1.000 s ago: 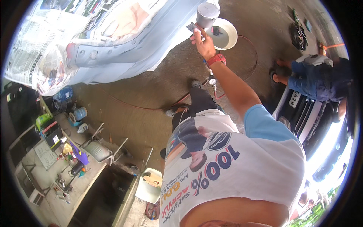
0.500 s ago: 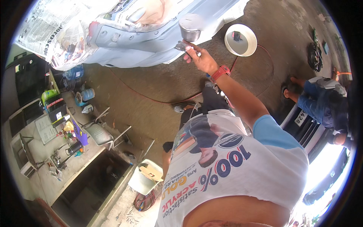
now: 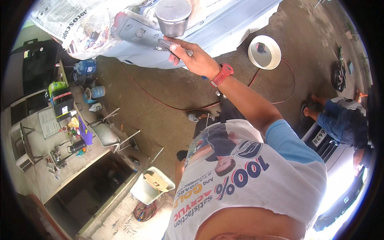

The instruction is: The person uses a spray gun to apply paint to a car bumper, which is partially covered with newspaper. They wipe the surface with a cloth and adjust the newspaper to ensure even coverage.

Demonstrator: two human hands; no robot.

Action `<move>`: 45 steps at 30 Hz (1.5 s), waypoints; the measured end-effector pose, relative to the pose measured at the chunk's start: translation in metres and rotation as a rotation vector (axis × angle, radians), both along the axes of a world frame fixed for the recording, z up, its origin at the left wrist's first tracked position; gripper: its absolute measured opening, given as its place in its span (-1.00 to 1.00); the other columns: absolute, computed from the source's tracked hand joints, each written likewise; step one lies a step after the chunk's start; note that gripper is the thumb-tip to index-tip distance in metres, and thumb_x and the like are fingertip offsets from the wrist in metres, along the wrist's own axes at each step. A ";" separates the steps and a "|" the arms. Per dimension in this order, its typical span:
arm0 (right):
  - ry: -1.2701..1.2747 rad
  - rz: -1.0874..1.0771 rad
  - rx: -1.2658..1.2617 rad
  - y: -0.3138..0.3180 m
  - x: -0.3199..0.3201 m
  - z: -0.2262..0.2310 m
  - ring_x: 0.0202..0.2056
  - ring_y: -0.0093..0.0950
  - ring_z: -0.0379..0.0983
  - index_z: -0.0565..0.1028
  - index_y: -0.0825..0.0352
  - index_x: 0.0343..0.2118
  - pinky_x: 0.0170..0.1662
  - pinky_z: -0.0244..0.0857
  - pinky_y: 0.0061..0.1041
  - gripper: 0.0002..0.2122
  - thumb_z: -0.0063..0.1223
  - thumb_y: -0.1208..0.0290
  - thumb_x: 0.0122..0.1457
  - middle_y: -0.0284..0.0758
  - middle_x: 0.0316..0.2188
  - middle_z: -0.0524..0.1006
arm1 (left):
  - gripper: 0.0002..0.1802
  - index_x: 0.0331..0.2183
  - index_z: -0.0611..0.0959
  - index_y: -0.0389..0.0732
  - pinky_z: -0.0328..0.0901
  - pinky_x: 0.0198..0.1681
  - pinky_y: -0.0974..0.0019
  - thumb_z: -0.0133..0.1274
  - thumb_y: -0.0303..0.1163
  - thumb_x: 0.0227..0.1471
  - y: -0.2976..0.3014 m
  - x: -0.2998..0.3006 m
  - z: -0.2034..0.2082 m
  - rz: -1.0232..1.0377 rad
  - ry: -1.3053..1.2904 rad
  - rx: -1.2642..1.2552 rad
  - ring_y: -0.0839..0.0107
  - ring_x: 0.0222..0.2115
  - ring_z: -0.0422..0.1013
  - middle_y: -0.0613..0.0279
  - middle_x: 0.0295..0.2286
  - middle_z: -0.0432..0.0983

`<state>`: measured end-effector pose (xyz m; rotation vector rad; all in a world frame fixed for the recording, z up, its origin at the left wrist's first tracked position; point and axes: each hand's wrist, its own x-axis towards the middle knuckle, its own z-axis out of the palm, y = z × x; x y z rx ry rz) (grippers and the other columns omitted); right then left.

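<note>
A grey counter (image 3: 38, 168) cluttered with tools and bottles is seen at the left, with a newspaper-masked pale grey car panel (image 3: 132, 36) above it. A metal spray gun with a round silver cup (image 3: 173, 18) is held up against that panel. The right hand (image 3: 196, 60), a red watch at its wrist, is shown with fingers (image 3: 176, 50) clamped on the gun's handle. A round white bucket (image 3: 264, 52) is seen on the concrete floor (image 3: 160, 100) further right. The left hand is not seen.

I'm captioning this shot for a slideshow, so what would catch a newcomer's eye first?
At top centre, the person's right hand grips a metal spray gun with a round silver cup, held against a pale grey car body panel masked with newspaper. A white round bucket sits on the dirt floor at upper right.
</note>
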<state>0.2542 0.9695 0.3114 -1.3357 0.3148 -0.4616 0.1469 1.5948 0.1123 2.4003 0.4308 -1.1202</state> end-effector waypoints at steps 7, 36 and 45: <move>-0.067 0.011 0.010 0.001 0.014 0.041 -0.32 -0.64 0.53 0.44 0.13 0.41 -0.40 0.32 -0.59 -0.38 -0.14 -0.20 0.51 -0.42 -0.35 0.65 | -0.31 0.16 0.59 -0.38 0.47 0.06 0.10 0.39 -0.27 0.06 0.002 -0.007 -0.006 0.014 -0.006 -0.015 0.10 -0.05 0.62 -0.16 -0.03 0.68; 0.267 -0.039 -0.004 0.008 -0.027 -0.075 -0.35 -0.63 0.46 0.39 0.35 0.41 -0.10 0.39 -0.54 -0.37 -0.08 -0.09 0.53 -0.40 -0.36 0.61 | -0.41 0.10 0.62 -0.33 0.51 -0.08 0.14 0.37 -0.33 0.05 -0.002 -0.016 -0.031 0.045 -0.029 -0.032 0.18 -0.18 0.67 -0.05 -0.14 0.73; 0.077 -0.038 -0.065 0.007 -0.008 -0.033 -0.31 -0.64 0.46 0.41 0.34 0.41 -0.16 0.34 -0.57 -0.34 -0.12 -0.14 0.52 -0.41 -0.34 0.62 | -0.37 0.14 0.60 -0.33 0.48 -0.01 0.13 0.37 -0.34 0.06 -0.013 -0.011 -0.017 0.051 -0.014 -0.034 0.16 -0.11 0.65 -0.07 -0.08 0.71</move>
